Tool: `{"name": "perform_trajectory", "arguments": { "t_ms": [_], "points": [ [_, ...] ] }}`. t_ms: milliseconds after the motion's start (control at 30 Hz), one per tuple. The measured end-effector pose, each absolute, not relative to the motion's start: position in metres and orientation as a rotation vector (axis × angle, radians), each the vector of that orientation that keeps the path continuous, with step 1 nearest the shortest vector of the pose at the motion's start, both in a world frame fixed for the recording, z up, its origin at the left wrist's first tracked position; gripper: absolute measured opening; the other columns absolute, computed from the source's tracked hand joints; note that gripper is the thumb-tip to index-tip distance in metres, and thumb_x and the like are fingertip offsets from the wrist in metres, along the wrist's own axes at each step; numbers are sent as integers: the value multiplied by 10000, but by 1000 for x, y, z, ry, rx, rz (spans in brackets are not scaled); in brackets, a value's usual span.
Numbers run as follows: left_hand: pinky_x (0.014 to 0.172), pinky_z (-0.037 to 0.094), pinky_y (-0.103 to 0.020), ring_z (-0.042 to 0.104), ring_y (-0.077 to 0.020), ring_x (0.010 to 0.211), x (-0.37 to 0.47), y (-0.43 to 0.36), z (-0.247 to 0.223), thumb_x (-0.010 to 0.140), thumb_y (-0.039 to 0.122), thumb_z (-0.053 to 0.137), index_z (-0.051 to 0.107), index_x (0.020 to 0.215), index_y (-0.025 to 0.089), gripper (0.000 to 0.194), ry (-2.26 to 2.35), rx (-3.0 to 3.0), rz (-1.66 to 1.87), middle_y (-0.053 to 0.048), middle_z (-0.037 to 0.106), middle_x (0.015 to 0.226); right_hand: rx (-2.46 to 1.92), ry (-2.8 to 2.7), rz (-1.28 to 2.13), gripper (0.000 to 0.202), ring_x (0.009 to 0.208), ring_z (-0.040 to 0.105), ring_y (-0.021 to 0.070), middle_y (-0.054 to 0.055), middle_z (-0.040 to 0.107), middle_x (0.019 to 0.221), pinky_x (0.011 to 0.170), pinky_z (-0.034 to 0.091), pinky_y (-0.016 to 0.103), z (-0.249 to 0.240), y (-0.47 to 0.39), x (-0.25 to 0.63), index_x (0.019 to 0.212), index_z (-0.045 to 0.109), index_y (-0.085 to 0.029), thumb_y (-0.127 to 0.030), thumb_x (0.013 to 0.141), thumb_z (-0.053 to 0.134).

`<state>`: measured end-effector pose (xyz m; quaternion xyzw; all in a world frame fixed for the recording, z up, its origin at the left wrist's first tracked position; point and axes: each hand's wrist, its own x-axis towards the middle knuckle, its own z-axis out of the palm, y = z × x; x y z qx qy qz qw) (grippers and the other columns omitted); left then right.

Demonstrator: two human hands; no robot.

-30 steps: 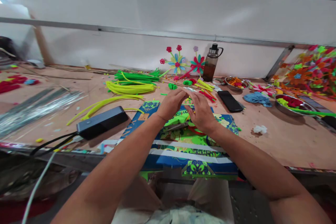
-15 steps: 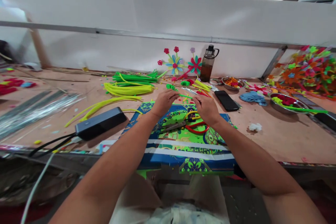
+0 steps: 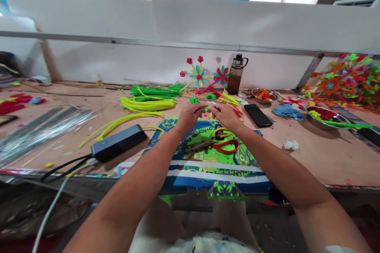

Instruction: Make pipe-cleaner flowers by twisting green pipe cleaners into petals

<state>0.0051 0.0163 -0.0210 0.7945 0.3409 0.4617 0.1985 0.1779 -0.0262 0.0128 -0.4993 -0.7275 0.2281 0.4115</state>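
At the far left of the plywood tabletop [image 3: 311, 158] I see a bundle of thin silvery wires [image 3: 41, 126], then a dark grey rectangular power bank [image 3: 118, 143] with black cables. Beyond it lie yellow-green fuzzy pipe cleaners [image 3: 147, 104]. My left hand [image 3: 190, 116] and right hand [image 3: 227, 115] meet over the blue-and-green patterned cloth [image 3: 213, 166], fingers curled nearly closed, pinching a small green pipe-cleaner piece [image 3: 207, 107] between them just above the cloth's far edge. Red-handled scissors [image 3: 224, 146] rest on the cloth below my right hand. Further right sit a black smartphone [image 3: 257, 115] and 1 dark drinking bottle [image 3: 235, 74].
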Motion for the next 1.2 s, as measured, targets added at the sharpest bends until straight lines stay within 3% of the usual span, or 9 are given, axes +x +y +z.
{"name": "perform_trajectory", "arguments": {
  "t_ms": [100,233,433,600,767,967,1200],
  "points": [
    [647,497,-246,604,-117,624,3,19,-18,866,286,531,627,1084,186,259,929,1978,1313,-14,689,765,-1142,-1667,866,280,461,349,77,-59,417,519,465,247,225,10,-17,169,686,529,-184,-404,858,526],
    [614,489,-252,598,-129,596,0,22,-17,813,383,618,664,907,169,238,1001,1865,1337,-21,671,682,-1017,-1456,1162,292,394,265,50,-94,338,487,411,175,212,-1,-17,166,712,481,-199,-457,792,593],
    [600,484,-269,600,-150,616,2,22,-22,752,442,674,724,774,185,264,996,1885,1256,-31,680,664,-954,-1309,1298,317,416,310,39,-71,458,558,399,189,197,-11,-19,178,760,521,-183,-460,712,668],
    [657,504,-281,661,-168,709,7,20,-19,802,465,611,694,885,173,314,875,1795,1188,-51,717,749,-890,-1202,1377,319,466,370,48,-59,499,612,423,243,191,-13,-16,180,814,552,-184,-432,681,702],
    [616,510,-274,678,-172,688,9,16,-16,755,521,671,612,891,153,397,858,1551,1200,-70,715,778,-853,-1245,1374,324,504,418,59,-45,533,648,462,297,208,-13,-18,177,933,624,-182,-407,708,682],
    [531,441,-229,576,-114,575,8,11,-18,647,526,769,656,727,146,404,925,1509,1153,-33,653,656,-947,-1393,1217,377,515,439,63,-35,579,676,500,347,220,-16,-18,178,1067,664,-174,-368,745,643],
    [498,421,-204,528,-77,536,12,11,-19,591,500,809,677,768,144,419,838,1340,1004,-40,674,724,-1023,-1586,996,402,536,457,76,-31,598,664,529,380,215,-20,-15,178,1165,653,-152,-310,814,536]
  ]
}}
